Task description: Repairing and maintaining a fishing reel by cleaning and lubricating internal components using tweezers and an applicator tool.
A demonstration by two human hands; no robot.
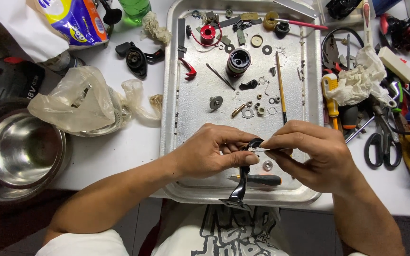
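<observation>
My left hand (214, 152) pinches the top of a glossy black reel handle arm (241, 186) that hangs down past the near rim of a metal tray (186, 189). My right hand (309, 154) meets it from the right, fingertips closed on a thin silvery tool or pin at the handle's upper end (255, 144). Both hands hover over the tray's near part. Just under them lie a small washer (267, 165) and a black-handled screwdriver (257, 179).
The tray holds several small reel parts: a black spool (238, 61), a red gear piece (208, 33), washers, screws, a thin brush (280, 85). Left are a steel bowl (17, 151) and plastic bag (77, 102). Right lie scissors (383, 142), pliers, a rag (359, 80).
</observation>
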